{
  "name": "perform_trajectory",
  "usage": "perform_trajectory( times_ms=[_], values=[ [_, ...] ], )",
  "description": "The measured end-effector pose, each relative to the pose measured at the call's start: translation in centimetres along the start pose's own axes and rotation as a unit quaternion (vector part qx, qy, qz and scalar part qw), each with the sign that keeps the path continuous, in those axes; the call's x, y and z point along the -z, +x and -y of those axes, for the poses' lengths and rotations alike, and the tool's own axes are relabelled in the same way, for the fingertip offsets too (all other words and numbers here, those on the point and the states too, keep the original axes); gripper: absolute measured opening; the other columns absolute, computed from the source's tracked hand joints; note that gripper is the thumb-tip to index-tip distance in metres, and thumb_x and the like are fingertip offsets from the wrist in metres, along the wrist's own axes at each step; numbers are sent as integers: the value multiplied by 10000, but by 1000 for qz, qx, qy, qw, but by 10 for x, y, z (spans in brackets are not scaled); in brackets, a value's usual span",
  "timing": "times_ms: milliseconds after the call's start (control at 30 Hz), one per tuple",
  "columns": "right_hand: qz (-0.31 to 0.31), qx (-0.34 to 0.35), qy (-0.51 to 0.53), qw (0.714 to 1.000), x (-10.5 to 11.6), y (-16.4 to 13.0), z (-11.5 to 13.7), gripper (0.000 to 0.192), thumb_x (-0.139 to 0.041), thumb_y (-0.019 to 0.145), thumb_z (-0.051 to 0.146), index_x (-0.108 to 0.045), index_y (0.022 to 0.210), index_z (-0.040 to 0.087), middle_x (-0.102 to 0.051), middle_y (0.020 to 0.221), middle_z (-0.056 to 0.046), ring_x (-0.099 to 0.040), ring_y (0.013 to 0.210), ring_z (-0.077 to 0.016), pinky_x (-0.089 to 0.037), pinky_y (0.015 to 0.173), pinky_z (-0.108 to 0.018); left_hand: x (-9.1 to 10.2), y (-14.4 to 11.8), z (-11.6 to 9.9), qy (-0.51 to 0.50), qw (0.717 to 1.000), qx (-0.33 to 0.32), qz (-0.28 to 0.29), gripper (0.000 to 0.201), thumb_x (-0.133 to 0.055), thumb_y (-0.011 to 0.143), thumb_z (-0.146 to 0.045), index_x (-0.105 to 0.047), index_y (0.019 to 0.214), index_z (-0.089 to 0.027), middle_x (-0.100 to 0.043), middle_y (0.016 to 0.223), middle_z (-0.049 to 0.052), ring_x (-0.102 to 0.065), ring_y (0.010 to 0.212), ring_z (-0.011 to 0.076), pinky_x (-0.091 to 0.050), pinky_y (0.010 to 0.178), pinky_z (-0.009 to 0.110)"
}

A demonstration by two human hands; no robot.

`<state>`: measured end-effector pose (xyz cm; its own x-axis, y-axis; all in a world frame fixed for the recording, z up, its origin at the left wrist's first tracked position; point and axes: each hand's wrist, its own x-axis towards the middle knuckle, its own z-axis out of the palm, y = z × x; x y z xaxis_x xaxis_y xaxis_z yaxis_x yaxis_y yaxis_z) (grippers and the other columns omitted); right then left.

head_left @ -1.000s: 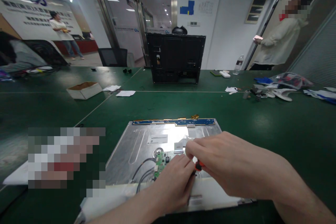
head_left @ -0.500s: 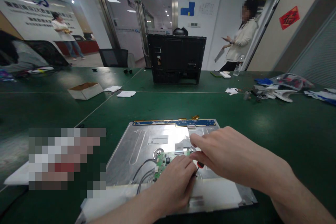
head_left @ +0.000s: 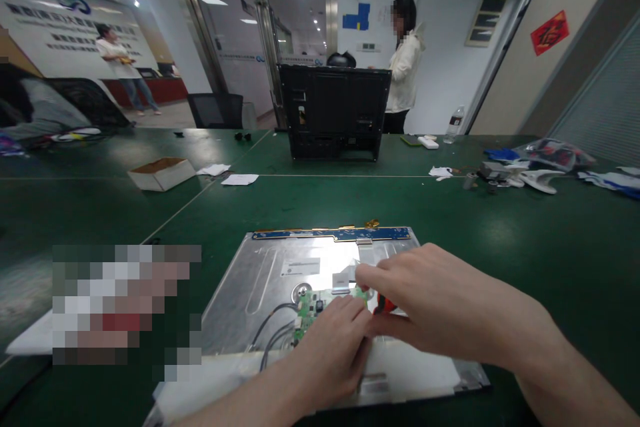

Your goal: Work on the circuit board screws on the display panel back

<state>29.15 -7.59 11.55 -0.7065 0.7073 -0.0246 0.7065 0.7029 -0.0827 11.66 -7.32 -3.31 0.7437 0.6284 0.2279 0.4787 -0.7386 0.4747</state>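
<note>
The right hand (head_left: 425, 300) grips a red tool (head_left: 384, 305). The left hand (head_left: 336, 340) lies over the board (head_left: 309, 312); its grip cannot be told.

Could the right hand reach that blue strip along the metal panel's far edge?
Probably yes: the blue strip lies just beyond the right hand, and nothing tall seems to stand between them. The hand appears to be gripping a red tool, though, so it isn't free.

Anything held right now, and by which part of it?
Right hand holds a red-and-black tool, apparently by its handle. Left hand is over the green circuit board; whether it grips anything can't be told.
</note>
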Motion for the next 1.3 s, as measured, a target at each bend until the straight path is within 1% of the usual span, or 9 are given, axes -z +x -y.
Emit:
perform_trajectory(
  times_ms=[133, 233, 400, 600, 800, 867, 1000, 1167, 1300],
  values=[
    [-9, -31, -36, 999, 0, 2, 2, 146, -563, 918, 362, -604, 877, 228, -690, 753, -16, -626, 645, -202, -282, 503, -277, -3, -2, 2, -9, 1000, -1, -6, 287, -504, 808, -83, -530, 1072, -193, -607, 1055, 89, -559, 985, 267, -475, 880, 429],
    [-16, -32, -43, 998, -1, 2, 1, 219, -482, 959, 384, -610, 861, 236, -687, 729, -15, -621, 619, -203, -267, 493, -281, -3, -3, 2, -13, 1000, -6, -5, 253, -487, 823, -81, -538, 1045, -190, -607, 1111, 96, -555, 1011, 271, -474, 887, 429],
    [-10, -13, -33, 999, -2, 0, 0, 61, -538, 909, 261, -560, 938, 212, -677, 784, -17, -607, 649, -189, -298, 509, -278, 0, 0, -1, -5, 1000, 3, 3, 193, -475, 849, -108, -557, 1005, -187, -612, 1026, 96, -563, 969, 261, -480, 881, 417],
    [1, 29, -6, 1000, -2, -5, -3, 117, -551, 876, 169, -521, 985, 198, -651, 899, -30, -599, 728, -184, -335, 522, -285, 6, 2, -4, 5, 1000, 6, 14, 200, -476, 859, -134, -547, 1035, -196, -605, 1025, 95, -544, 1016, 269, -469, 915, 414],
    [10, 5, 6, 1000, 0, -4, 1, 124, -597, 876, 240, -564, 988, 200, -674, 875, -30, -633, 760, -198, -364, 552, -291, 4, 2, -2, 4, 1000, -9, 5, 184, -473, 867, -136, -545, 1024, -200, -607, 991, 86, -549, 984, 261, -472, 891, 407],
    [9, -9, 0, 1000, 1, -2, 2, 84, -563, 911, 275, -586, 951, 205, -684, 831, -27, -633, 706, -191, -348, 539, -289, 3, 1, -1, 4, 1000, -13, -2, 186, -470, 870, -134, -544, 1026, -203, -607, 990, 79, -552, 972, 257, -475, 879, 406],
    [7, -17, -23, 1000, 1, 2, 2, 161, -484, 964, 310, -596, 912, 208, -688, 786, -30, -624, 654, -188, -310, 516, -282, 2, 1, -1, 2, 1000, -14, -6, 203, -477, 863, -122, -548, 1038, -196, -605, 1026, 86, -554, 967, 255, -482, 869, 404],
    [8, -4, -19, 1000, 2, -2, 1, 87, -495, 932, 241, -553, 980, 197, -683, 834, -36, -620, 688, -189, -333, 534, -277, 2, 1, -2, 2, 1000, -12, -5, 199, -478, 861, -117, -555, 1030, -189, -607, 1015, 95, -559, 964, 258, -482, 874, 407],
    [15, 16, 13, 1000, 3, -5, 1, 112, -512, 880, 190, -523, 992, 190, -663, 855, -34, -593, 692, -172, -356, 545, -274, 2, 1, -2, 3, 1000, -14, -2, 173, -479, 869, -135, -552, 1016, -187, -605, 1005, 98, -555, 980, 265, -479, 881, 411]
  ],
)
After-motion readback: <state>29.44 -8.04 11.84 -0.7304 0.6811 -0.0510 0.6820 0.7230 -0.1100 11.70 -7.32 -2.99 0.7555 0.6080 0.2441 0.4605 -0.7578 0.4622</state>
